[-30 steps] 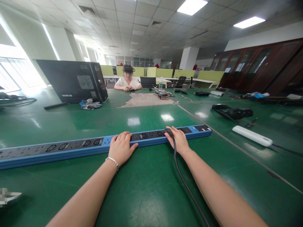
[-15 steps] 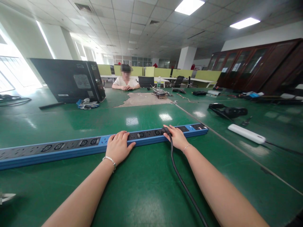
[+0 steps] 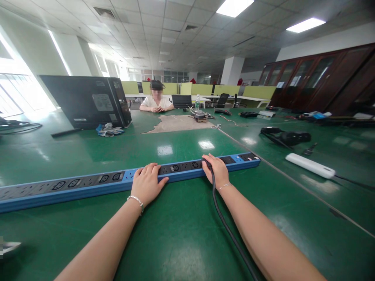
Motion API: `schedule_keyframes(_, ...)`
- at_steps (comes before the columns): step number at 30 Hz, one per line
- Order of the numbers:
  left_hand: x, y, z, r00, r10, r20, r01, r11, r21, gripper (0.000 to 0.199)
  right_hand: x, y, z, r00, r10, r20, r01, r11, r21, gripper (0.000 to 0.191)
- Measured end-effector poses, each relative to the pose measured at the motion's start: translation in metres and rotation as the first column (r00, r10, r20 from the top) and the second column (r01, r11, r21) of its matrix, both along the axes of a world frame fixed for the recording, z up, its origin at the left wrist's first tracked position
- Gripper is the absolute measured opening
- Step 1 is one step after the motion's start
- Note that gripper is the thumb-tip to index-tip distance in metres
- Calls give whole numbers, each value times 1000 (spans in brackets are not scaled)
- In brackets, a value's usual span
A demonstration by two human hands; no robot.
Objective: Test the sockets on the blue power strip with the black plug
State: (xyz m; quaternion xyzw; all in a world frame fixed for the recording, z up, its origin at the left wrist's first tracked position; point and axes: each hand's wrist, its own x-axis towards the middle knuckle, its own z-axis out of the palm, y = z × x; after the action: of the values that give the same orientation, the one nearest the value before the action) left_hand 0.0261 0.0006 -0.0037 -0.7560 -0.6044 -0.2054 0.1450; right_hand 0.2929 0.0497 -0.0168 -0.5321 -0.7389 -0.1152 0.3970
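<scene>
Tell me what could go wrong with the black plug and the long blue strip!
The cord runs beside the right arm, which might catch it and tug the plug. The strip lies on a shiny table, so it could slide if the left hand lifts off. The right hand partly hides the plug, so a crooked fit might go unnoticed.

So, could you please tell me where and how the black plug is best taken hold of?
Probably by the body of the black plug, from above and the right, where the right hand is: the body sits at the top of the blue power strip, while the thinner cord curves off the near side and would likely grip poorly.
</scene>
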Motion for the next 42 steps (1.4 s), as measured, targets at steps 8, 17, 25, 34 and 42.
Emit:
schedule_keyframes(8, 0, 0, -1, 1000, -1, 6, 1, 1000, 17, 46, -5, -8, 0, 998, -23, -64, 21, 999, -41, 30)
schedule_keyframes(17, 0, -1, 0, 1000, 4, 1, -4, 1000, 8, 47, -10, -10, 14, 989, -118, -88, 103, 981, -162, 26)
schedule_keyframes(25, 0, -1, 0, 1000, 7, 7, -7, 1000, 1, 47, -9, -11, 0, 988, -43, -146, 26, 993, -119, 29)
schedule_keyframes(34, 1, -1, 0, 1000, 17, 6, -17, 1000, -15, 46, -13, -4, -3, 978, -160, -137, 143, 981, -128, 29)
schedule_keyframes(42, 1, 0, 1, 1000, 19, -2, -19, 1000, -20, 46, -15, 0, -10, 970, -171, -175, 153, 982, -113, 32)
